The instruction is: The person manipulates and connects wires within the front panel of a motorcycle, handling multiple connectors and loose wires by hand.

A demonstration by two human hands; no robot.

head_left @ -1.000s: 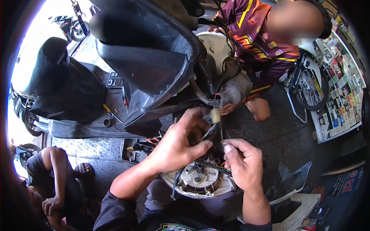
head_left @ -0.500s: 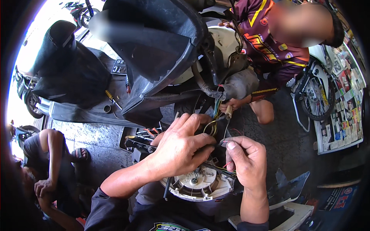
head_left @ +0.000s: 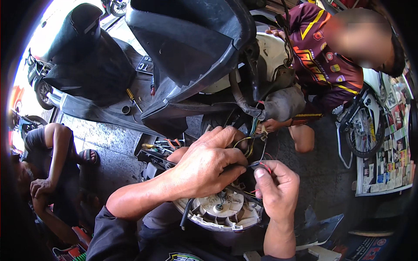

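Observation:
My right hand (head_left: 277, 187) pinches a thin red and black wire (head_left: 264, 166) between thumb and forefinger, just above a white headlight unit (head_left: 220, 205). Close beside it, my left hand (head_left: 209, 164) is closed, thumb and fingers drawn together; what lies between its fingertips is hidden. Beyond my fingers, a bundle of coloured wires (head_left: 255, 125) hangs from the scooter's front, with a pale connector (head_left: 263, 132) on it. Another person's hand (head_left: 271, 125) is next to that connector.
The dark scooter body (head_left: 187, 48) fills the far middle. A screwdriver (head_left: 133, 101) lies on its footboard. A tray of tools (head_left: 150, 150) stands left of my hands. Someone in a maroon shirt (head_left: 311, 56) crouches at the far right; another person (head_left: 56, 174) sits at the left.
The view has shifted, so the scooter appears farther right. More of the red and black wire shows at my right fingertips. Both hands stay close together over the headlight unit.

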